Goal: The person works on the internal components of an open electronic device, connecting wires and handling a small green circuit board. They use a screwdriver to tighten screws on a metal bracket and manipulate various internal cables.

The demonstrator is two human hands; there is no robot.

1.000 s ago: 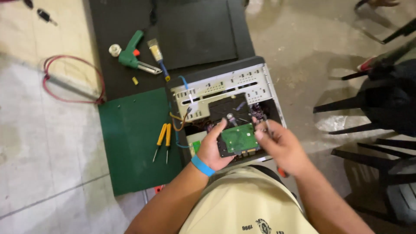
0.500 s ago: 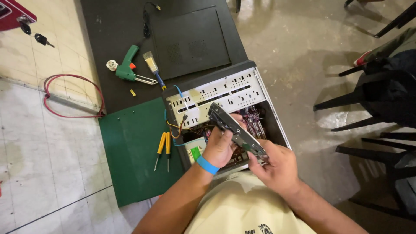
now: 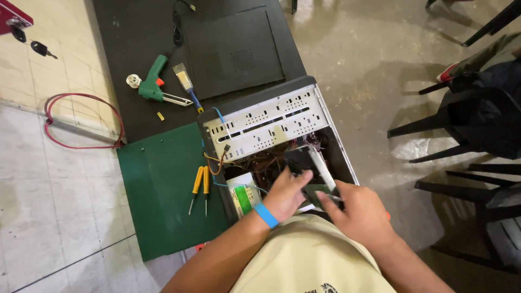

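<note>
Gripping a hard drive [image 3: 304,163] inside the open computer case [image 3: 271,116], left hand [image 3: 285,195] and right hand [image 3: 358,214] are both grasping it; probably rigid, heavyish, shock-sensitive, best held by edges.

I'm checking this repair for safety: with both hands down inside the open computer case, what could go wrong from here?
1. The left hand works right beside loose wires; it could snag or unplug one.
2. The drive looks only lightly gripped and could drop onto parts below.
3. The bare sheet-metal edges of the computer case could scratch the right hand.
</note>
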